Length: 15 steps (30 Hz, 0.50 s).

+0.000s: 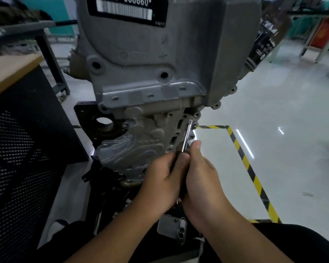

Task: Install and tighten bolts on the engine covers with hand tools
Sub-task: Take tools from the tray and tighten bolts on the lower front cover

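Observation:
A grey engine (144,59) stands upright in front of me, with its lower timing cover (139,141) facing me. A slim metal driver (186,136) points up and to the right, its tip at a bolt boss on the cover's right edge. My left hand (162,181) grips the tool's dark handle, and my right hand (199,177) wraps the same handle from the right, thumb up along the shaft. The handle is mostly hidden between both hands. Several bolt holes along the cover's rim show.
A black perforated cabinet (21,149) with a wooden top stands close on the left. Yellow-black floor tape (245,160) marks the glossy floor on the right. A small grey metal part (172,228) lies near my knees. Workbenches stand in the background.

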Tool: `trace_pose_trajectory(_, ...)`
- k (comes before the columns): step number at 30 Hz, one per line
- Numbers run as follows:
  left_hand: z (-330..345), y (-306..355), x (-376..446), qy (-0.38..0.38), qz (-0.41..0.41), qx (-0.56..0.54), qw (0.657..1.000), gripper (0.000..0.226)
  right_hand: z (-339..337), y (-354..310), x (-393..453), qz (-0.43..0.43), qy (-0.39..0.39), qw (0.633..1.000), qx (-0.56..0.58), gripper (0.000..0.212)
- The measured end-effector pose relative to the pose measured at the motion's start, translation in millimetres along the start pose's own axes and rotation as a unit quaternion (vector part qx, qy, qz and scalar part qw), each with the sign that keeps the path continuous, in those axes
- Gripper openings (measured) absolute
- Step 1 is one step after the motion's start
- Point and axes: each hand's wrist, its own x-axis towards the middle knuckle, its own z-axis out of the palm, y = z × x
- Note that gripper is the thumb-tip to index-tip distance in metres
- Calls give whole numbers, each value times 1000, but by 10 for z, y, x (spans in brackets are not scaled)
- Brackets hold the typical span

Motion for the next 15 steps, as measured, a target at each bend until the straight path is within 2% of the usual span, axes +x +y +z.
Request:
trace_pose_trajectory(2, -60, -53, -70, 52, -4, 6, 999, 50, 23, -52, 114, -97, 52, 991, -70, 37)
trace_pose_trajectory(4, -91, -105, -116, 75, -30, -7, 997, 63, 26, -176, 312, -174, 161, 966, -104, 18)
trace_pose_trajectory(7, -175, -145, -154, 81, -35, 16, 996, 74, 70, -243, 560, -213, 207, 946, -129, 24)
trace_pose_trajectory(9, -213, -122, -167, 81, -41, 12, 996, 67, 103, -139, 642, -248, 225, 927, -167, 21)
trace_pose_trajectory(12, -253, -74, -176, 93, -52, 9, 994, 55, 102, 31, 705, -236, 248, 924, -169, 13)
trace_pose_trajectory(15, -271, -38, -172, 103, -60, -9, 993, 54, 110, 74, 753, -206, 267, 928, -158, 14)
